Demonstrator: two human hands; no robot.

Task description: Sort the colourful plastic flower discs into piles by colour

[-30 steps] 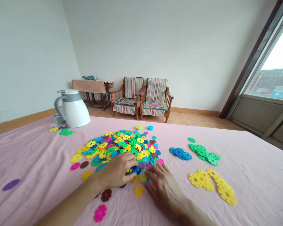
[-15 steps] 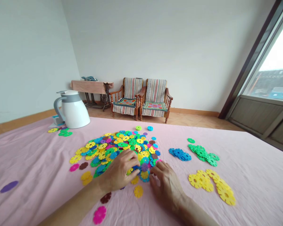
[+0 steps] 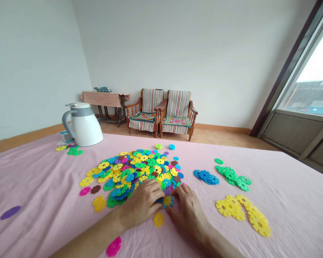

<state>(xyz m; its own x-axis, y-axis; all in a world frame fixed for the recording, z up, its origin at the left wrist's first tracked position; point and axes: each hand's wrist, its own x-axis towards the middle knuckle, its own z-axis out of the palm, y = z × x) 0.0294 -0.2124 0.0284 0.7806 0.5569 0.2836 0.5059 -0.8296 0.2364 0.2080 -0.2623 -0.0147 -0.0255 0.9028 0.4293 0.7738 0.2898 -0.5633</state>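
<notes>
A heap of plastic snowflake discs (image 3: 140, 165) in many colours lies in front of me. At its near edge my left hand (image 3: 143, 201) is curled, with thumb and fingers closed about a blue snowflake disc (image 3: 159, 201), mostly covered by the hand. My right hand (image 3: 190, 211) rests just to the right, thumb and fingers apart, holding nothing that I can see. Between the two hands lies a yellow disc (image 3: 167, 200) on top of a blue one. Another yellow disc (image 3: 158, 219) is on the cloth below them.
On the right are sorted groups of blue discs (image 3: 206, 177), green discs (image 3: 231, 176) and yellow discs (image 3: 259, 221). A pink disc (image 3: 113, 247) lies near me, a purple disc (image 3: 10, 213) far left. A white jug (image 3: 86, 126) stands at the back left of the pink cloth (image 3: 43, 179).
My left hand has moved slightly down and right, closer to the right hand, and now covers a brown disc. My right hand has shifted only slightly.
</notes>
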